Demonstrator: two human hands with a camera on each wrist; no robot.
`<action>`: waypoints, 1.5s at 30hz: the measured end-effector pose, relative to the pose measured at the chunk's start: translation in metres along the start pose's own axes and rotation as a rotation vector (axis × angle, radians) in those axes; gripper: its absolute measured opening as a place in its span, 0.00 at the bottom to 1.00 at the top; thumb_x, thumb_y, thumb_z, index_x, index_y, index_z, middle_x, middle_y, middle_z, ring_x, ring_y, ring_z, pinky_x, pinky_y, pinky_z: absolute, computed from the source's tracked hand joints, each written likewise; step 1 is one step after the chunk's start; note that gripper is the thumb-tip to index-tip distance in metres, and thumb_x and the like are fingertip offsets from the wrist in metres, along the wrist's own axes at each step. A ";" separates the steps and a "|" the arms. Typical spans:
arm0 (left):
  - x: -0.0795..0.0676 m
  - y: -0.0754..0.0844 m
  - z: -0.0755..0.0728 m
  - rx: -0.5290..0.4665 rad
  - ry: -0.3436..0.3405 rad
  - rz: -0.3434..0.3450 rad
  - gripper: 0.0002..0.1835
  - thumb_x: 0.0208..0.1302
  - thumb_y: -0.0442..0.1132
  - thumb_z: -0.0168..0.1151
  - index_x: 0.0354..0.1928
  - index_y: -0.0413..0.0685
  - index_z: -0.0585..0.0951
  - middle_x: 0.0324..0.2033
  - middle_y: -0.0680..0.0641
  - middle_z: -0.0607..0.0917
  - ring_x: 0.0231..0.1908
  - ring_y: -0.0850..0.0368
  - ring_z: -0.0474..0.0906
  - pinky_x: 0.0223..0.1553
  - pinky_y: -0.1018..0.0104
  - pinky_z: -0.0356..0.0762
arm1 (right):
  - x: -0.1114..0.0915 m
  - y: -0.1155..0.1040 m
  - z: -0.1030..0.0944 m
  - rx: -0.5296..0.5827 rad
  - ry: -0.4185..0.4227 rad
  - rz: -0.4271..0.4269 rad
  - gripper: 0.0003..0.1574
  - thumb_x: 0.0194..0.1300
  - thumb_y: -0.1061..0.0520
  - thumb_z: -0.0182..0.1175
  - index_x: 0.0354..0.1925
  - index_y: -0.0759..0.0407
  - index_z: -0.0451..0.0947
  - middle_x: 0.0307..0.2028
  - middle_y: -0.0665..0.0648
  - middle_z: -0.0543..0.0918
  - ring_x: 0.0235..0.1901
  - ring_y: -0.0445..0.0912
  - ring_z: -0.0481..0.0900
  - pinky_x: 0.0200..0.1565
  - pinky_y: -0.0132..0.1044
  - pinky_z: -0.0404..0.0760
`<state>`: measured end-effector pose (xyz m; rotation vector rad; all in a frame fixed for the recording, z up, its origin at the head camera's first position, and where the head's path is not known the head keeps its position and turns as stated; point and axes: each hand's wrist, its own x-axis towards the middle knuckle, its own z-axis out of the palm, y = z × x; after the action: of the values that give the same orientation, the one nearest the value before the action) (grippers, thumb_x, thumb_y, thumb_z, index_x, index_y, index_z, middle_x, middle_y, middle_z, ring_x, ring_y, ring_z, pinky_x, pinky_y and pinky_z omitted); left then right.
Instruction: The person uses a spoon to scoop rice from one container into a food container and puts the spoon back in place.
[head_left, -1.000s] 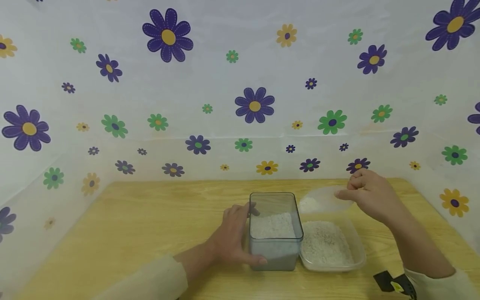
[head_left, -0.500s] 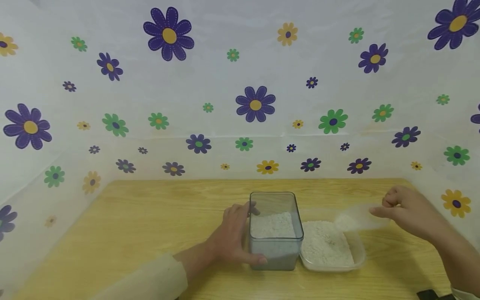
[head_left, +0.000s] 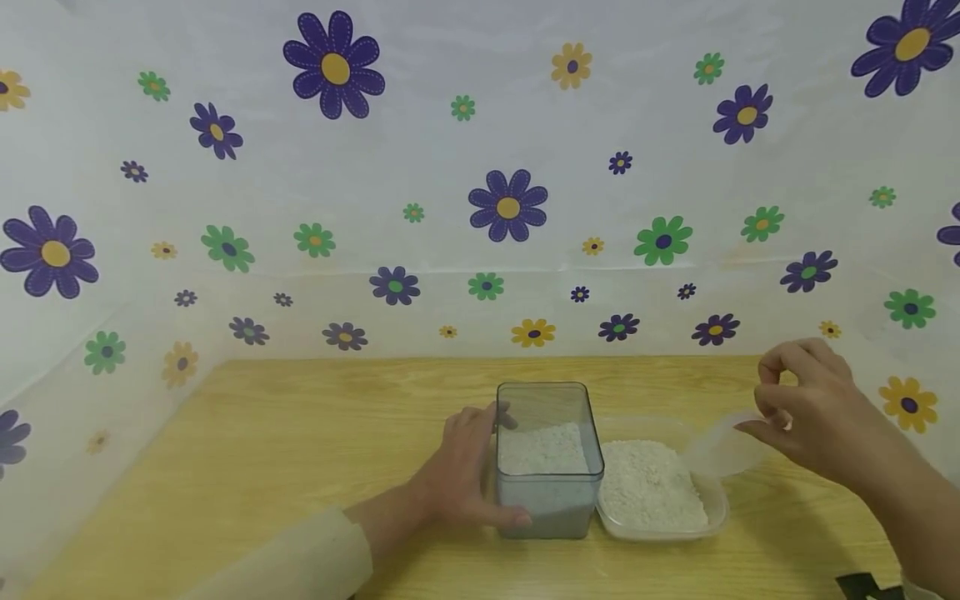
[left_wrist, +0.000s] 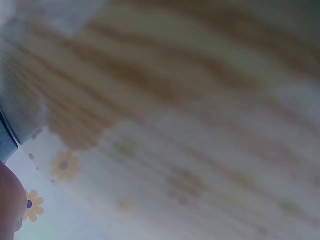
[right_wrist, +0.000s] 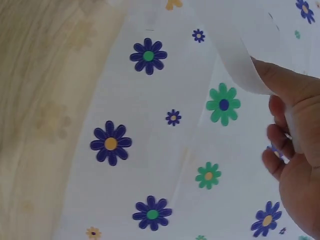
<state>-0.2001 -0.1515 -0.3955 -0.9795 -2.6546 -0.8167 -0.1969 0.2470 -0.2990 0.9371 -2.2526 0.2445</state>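
Note:
My left hand (head_left: 457, 471) grips the left side of a grey see-through plastic container (head_left: 543, 521), thumb across its front and fingers toward the back. Inside it lies white, flour-like powder (head_left: 543, 450). Right beside it, a low clear plastic tub (head_left: 718, 508) holds a heap of similar powder (head_left: 648, 487). My right hand (head_left: 817, 417) pinches a thin, translucent plastic scraper (head_left: 723, 450), whose far end overlaps the tub's right side. The right wrist view shows this scraper (right_wrist: 230, 55) bent in a curve under the thumb. In the left wrist view, only a fingertip (left_wrist: 10, 205) and the container's edge show.
A light wooden table (head_left: 300, 467) carries both containers. White cloth with flowers (head_left: 420, 150) hangs behind and along both sides. A black strap (head_left: 866, 583) shows beside the right forearm at the bottom edge.
My right hand has moved right and nearer, bringing the scraper from behind the tub to its right side. Powder earlier visible on the scraper no longer shows there. The left hand stays put.

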 end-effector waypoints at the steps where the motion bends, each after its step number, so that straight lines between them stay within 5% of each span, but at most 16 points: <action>1: 0.000 0.000 0.000 0.004 0.005 0.007 0.62 0.34 0.78 0.61 0.67 0.47 0.56 0.55 0.55 0.70 0.55 0.61 0.61 0.61 0.49 0.53 | 0.003 -0.002 -0.002 -0.009 0.038 -0.032 0.33 0.61 0.25 0.38 0.12 0.42 0.58 0.30 0.50 0.65 0.38 0.50 0.60 0.44 0.49 0.58; 5: 0.000 -0.001 0.001 0.009 0.014 0.017 0.61 0.34 0.79 0.60 0.66 0.47 0.57 0.55 0.55 0.71 0.55 0.60 0.61 0.60 0.49 0.53 | 0.011 -0.013 -0.008 -0.055 0.117 -0.079 0.37 0.66 0.28 0.35 0.12 0.47 0.63 0.29 0.52 0.68 0.38 0.54 0.63 0.47 0.53 0.60; 11: 0.000 0.000 0.000 0.009 -0.004 0.003 0.61 0.34 0.79 0.60 0.66 0.47 0.57 0.55 0.54 0.70 0.54 0.60 0.61 0.60 0.50 0.55 | 0.020 -0.030 -0.016 -0.090 0.135 -0.055 0.40 0.70 0.31 0.35 0.12 0.52 0.70 0.25 0.53 0.73 0.37 0.53 0.66 0.44 0.46 0.61; 21: 0.003 -0.002 -0.002 -0.004 -0.016 0.003 0.60 0.34 0.77 0.63 0.66 0.48 0.56 0.56 0.54 0.71 0.54 0.59 0.61 0.61 0.49 0.54 | 0.062 -0.056 -0.004 -0.021 0.306 -0.098 0.31 0.70 0.45 0.46 0.13 0.58 0.70 0.16 0.51 0.73 0.26 0.50 0.68 0.34 0.42 0.63; 30: 0.003 -0.002 0.002 -0.011 0.009 0.020 0.58 0.34 0.79 0.60 0.64 0.51 0.58 0.53 0.55 0.71 0.53 0.60 0.62 0.58 0.51 0.55 | 0.103 -0.088 0.011 -0.054 0.245 -0.103 0.12 0.47 0.62 0.66 0.14 0.60 0.74 0.17 0.53 0.76 0.26 0.49 0.69 0.31 0.41 0.65; 45: 0.003 0.001 -0.002 0.001 -0.006 -0.002 0.59 0.34 0.78 0.62 0.66 0.50 0.57 0.55 0.56 0.70 0.53 0.61 0.60 0.58 0.52 0.56 | 0.112 -0.111 0.038 -0.170 0.089 -0.050 0.11 0.46 0.62 0.66 0.13 0.57 0.77 0.16 0.51 0.79 0.29 0.48 0.71 0.30 0.36 0.66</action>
<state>-0.2014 -0.1506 -0.3922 -0.9811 -2.6613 -0.8136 -0.1973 0.0886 -0.2635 0.8736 -2.1283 0.0696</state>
